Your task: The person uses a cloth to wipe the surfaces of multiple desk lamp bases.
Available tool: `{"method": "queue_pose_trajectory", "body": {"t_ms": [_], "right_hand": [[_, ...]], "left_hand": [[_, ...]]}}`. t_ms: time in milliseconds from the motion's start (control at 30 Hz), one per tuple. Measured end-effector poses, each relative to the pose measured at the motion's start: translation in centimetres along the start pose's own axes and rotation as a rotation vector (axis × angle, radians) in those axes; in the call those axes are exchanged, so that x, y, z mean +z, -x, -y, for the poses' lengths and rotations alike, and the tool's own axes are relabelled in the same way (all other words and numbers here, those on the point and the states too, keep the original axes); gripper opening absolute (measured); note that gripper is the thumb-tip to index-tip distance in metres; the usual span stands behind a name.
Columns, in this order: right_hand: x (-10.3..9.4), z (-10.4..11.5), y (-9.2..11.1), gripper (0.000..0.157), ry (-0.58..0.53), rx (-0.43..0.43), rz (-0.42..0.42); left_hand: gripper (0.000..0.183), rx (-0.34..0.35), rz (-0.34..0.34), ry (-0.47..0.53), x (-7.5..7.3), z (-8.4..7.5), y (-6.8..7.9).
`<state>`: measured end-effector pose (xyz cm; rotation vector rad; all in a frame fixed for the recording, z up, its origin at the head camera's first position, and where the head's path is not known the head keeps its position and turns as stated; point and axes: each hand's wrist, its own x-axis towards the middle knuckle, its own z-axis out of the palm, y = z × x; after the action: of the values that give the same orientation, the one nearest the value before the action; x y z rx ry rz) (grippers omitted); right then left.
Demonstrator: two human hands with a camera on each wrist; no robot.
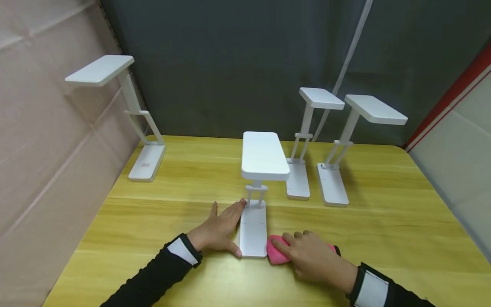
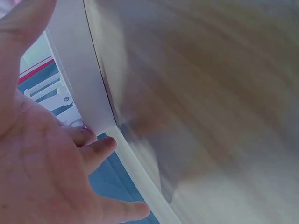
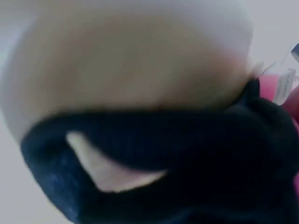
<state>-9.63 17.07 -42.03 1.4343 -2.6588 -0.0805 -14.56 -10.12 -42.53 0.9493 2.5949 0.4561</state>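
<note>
A white folding desk lamp (image 1: 265, 155), with a flat panel on a hinged arm, stands at the middle front of the table. Along the left side of its base (image 1: 253, 230) lies my left hand (image 1: 222, 228), fingers spread and fairly straight, the thumb by the near corner. The left wrist view shows those fingertips at the edge of the white base (image 2: 79, 60). My right hand (image 1: 312, 256) grips a pink cloth (image 1: 277, 251) against the right edge of the base. Part of the cloth is hidden under that hand, and the right wrist view is mostly blurred.
Two similar white lamps (image 1: 297, 181) (image 1: 333, 187) stand close together behind to the right. Another lamp (image 1: 147, 162) is at the far left. The wooden table (image 1: 402, 221) meets a dark curtain (image 1: 230, 72) at the back, with a pale cloth wall (image 1: 50, 149) at left.
</note>
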Motion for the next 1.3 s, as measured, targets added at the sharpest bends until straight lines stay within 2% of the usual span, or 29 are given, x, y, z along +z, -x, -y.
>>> {"method": "queue_pose_trajectory", "body": {"t_ms": [67,133,233,333,400,567,700,967,1100,1167,1300], "right_hand": [[-0.4,0.3,0.5,0.059,-0.067,-0.028,0.014],[-0.8,0.1,0.8,0.059,-0.142,-0.006,0.028],[-1.2,-1.1,0.4,0.055,-0.21,0.118,0.007],[-0.5,-2.8,-1.1,0.048,-0.153,0.252,-0.022],[0.4,-3.7,-2.4,0.046,-0.104,0.31,-0.031],[1.7,-4.5,-4.4,0.046,-0.058,0.349,-0.065],[1.6,-3.8,-4.0,0.048,-0.043,0.304,-0.056],[0.6,-0.6,-1.2,0.054,-0.032,0.16,-0.007],[-0.2,0.8,0.0,0.057,-0.089,0.085,0.032],[-0.7,1.6,0.4,0.058,-0.156,0.031,0.038],[-1.6,3.9,-0.3,0.052,-0.229,-0.091,0.01]], "left_hand": [[0.128,0.0,0.001,0.009,0.1,0.1,0.1],[0.128,0.005,-0.001,0.026,0.2,0.1,0.2],[0.128,0.014,-0.011,0.042,0.2,0.2,0.2],[0.128,0.007,-0.015,0.047,0.2,0.1,0.2],[0.128,-0.003,-0.008,0.057,0.2,0.0,0.3],[0.127,0.003,0.01,0.064,0.3,-0.2,0.3],[0.126,-0.001,0.016,0.062,0.2,-0.2,0.2],[0.127,-0.005,0.017,0.051,-0.2,0.0,0.3],[0.127,-0.016,0.016,0.042,-0.2,0.1,0.3],[0.127,-0.018,0.02,0.044,-0.2,0.1,0.4],[0.126,-0.016,0.025,0.059,-0.5,-0.1,0.4]]}}
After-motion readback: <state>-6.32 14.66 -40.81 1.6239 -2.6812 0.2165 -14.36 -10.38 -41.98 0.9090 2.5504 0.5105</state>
